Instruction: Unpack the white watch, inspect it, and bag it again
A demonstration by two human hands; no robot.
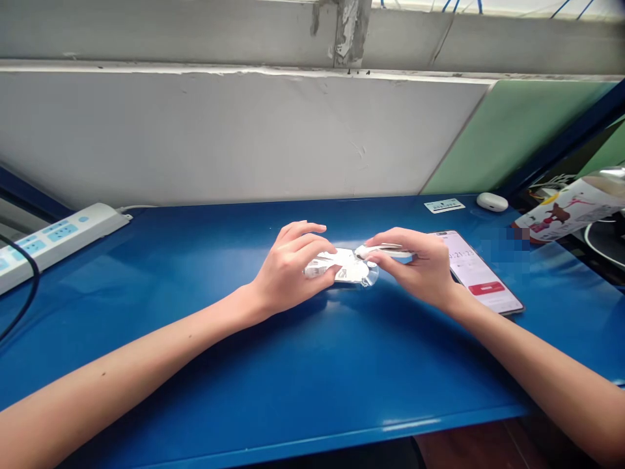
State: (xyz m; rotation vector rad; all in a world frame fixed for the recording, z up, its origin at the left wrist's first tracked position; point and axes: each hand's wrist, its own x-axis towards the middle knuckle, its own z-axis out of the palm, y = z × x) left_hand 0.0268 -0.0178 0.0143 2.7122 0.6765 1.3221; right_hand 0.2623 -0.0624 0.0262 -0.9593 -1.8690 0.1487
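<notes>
Both of my hands meet over the middle of the blue table (312, 365). My left hand (288, 270) has its fingers curled over a small white object in a clear plastic wrapper (349, 270), pressing it on the table. My right hand (415, 264) pinches the right end of the same wrapper between thumb and fingers. What is inside the wrapper is too small to name.
A phone (481, 273) with a lit screen lies right behind my right hand. A white power strip (53, 238) with a black cable sits at the far left. A white earbud case (492, 202), a small label card (444, 206) and a printed box (571, 208) are at the back right.
</notes>
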